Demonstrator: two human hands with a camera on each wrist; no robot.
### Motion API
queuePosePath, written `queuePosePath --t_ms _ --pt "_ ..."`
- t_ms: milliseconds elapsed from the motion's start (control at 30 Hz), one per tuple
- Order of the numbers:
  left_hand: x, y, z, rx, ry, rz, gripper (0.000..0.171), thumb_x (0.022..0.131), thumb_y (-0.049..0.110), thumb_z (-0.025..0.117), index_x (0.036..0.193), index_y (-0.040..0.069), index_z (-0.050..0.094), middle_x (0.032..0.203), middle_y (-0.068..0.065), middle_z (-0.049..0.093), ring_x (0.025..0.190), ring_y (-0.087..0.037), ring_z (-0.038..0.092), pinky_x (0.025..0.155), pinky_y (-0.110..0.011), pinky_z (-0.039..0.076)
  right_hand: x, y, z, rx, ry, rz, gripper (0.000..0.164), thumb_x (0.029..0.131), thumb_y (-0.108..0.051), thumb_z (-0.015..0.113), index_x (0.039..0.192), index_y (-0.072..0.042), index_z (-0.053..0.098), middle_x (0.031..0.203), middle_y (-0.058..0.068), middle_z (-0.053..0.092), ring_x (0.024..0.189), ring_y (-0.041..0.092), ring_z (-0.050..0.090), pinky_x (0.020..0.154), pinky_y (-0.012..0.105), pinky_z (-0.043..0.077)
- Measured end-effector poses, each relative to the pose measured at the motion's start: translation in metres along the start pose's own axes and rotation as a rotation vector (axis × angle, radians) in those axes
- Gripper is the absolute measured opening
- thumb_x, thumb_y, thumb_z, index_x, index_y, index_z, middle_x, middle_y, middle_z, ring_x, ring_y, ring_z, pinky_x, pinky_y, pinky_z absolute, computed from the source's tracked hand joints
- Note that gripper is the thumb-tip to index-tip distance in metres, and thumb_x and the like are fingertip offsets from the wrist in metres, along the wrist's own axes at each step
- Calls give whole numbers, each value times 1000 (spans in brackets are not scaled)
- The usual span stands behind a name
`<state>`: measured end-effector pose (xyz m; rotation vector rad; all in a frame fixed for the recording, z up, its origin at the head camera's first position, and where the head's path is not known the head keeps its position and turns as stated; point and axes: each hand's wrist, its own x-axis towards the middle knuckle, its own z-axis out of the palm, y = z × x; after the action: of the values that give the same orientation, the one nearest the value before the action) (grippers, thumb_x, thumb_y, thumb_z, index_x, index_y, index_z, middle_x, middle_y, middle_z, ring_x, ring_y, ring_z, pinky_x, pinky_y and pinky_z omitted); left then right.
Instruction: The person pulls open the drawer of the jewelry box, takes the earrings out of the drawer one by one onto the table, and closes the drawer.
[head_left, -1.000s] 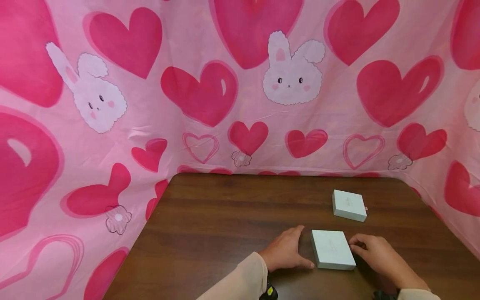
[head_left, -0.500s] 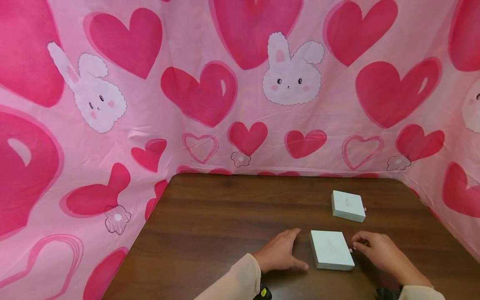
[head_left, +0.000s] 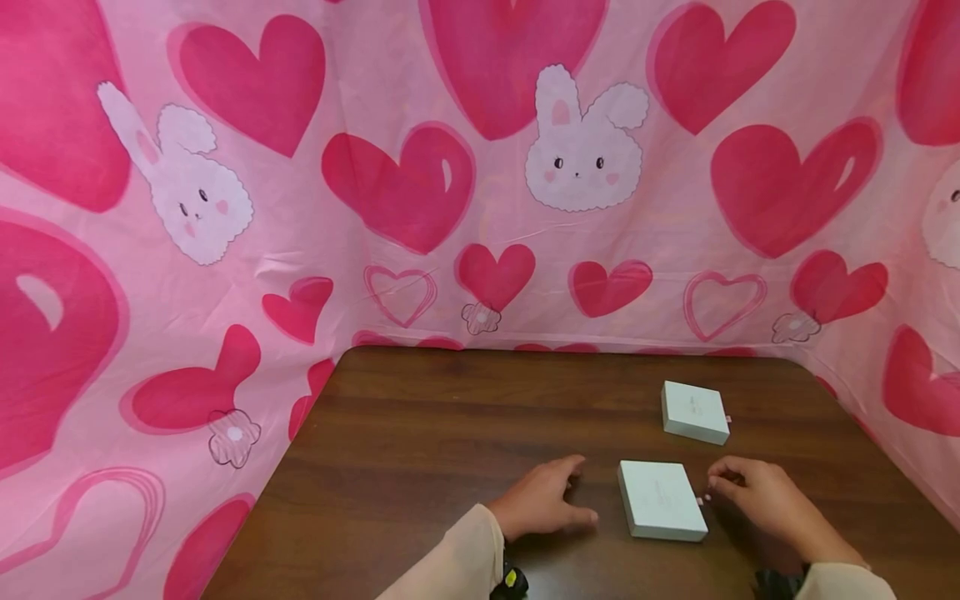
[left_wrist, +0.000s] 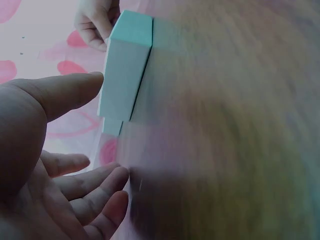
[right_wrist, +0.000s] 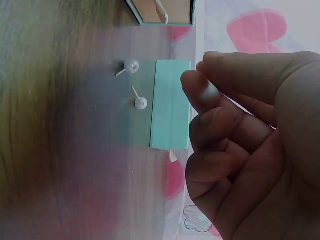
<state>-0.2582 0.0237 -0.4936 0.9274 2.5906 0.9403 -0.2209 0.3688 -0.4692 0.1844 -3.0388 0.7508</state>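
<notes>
A flat white box (head_left: pixel 662 500) lies on the wooden table between the hands. Its drawer end with a pale ribbon tab (right_wrist: pixel 161 11) shows in the right wrist view. Two pearl stud earrings (right_wrist: pixel 132 66) lie on the wood there, apart from each other. My right hand (head_left: pixel 761 496) is beside them, right of the box, its fingers curled and thumb against the index finger. At that index finger is a bright white spot (right_wrist: pixel 210 92); whether it is a held thing I cannot tell. My left hand (head_left: pixel 538 497) is left of the box, fingers spread around nothing.
A second, similar white box (head_left: pixel 694 412) with a small tab lies farther back on the table (head_left: pixel 450 433). Pink cloth (head_left: pixel 420 317) printed with hearts and rabbits hangs along the table's back and sides.
My left hand has drawn away leftward from the near box. The right hand has shifted slightly right, uncovering the box's tab and a small earring beside it.
</notes>
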Motion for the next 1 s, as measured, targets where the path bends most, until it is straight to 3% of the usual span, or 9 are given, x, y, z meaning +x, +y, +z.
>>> queuePosePath --t_ms 233,500,733,1000 --pt "-4 -5 -8 -54 -16 -14 58 83 43 76 131 16 59 114 10 63 98 -2 57 84 -26 47 1 6 -1 -1 55 -18 4 91 -16 69 93 -12 70 84 -3 65 77 18 55 67 38 45" --pt "-7 -11 -12 -93 -18 3 37 86 38 75 114 16 69 94 13 64 82 1 58 76 -24 48 4 11 -3 24 57 15 8 92 -15 68 97 -8 69 84 0 65 77 20 56 67 40 45" --pt "-13 -17 -14 -144 0 -2 31 87 32 74 110 11 69 76 16 61 51 -4 57 65 -20 47 8 19 -6 34 91 43 19 94 -22 66 103 -6 68 92 7 66 83 27 59 72 47 47" --pt "-15 -21 -14 -158 -3 -16 29 87 31 74 108 11 70 75 16 62 50 -6 57 65 -20 47 14 25 -10 64 105 78 26 96 -27 63 106 -3 67 98 16 66 86 31 59 70 45 47"
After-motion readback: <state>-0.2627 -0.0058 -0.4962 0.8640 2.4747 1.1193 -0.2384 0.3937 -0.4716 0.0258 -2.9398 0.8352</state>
